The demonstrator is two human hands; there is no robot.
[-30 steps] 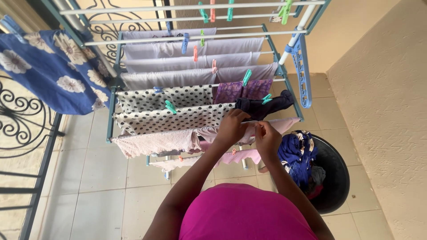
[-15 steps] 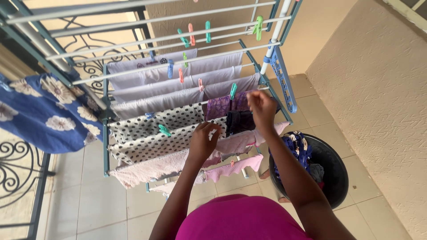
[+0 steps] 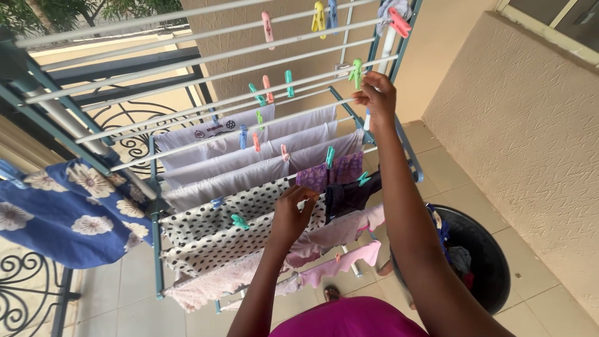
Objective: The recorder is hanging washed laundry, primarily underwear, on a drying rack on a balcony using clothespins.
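Observation:
My left hand (image 3: 293, 211) rests on a drying rack (image 3: 156, 206), fingers pinching the top edge of a white cloth with black dots (image 3: 231, 237) beside a dark garment (image 3: 349, 195). My right hand (image 3: 376, 98) is raised to an upper rail, fingers closed around a green clothes peg (image 3: 356, 72) clipped there. White cloths (image 3: 249, 146), a purple patterned piece (image 3: 331, 175) and pink garments (image 3: 340, 262) hang over the lower rails, held by several coloured pegs.
A black tub (image 3: 483, 262) with blue and mixed clothes stands on the tiled floor at the right, by a textured beige wall (image 3: 530, 137). A blue floral cloth (image 3: 68, 212) hangs at the left over a black iron railing (image 3: 25, 281). More pegs (image 3: 321, 14) sit on the top rails.
My right hand rose from the dark garment up to the green peg on the upper rail. My left hand stayed on the dotted cloth. The camera tilted upward.

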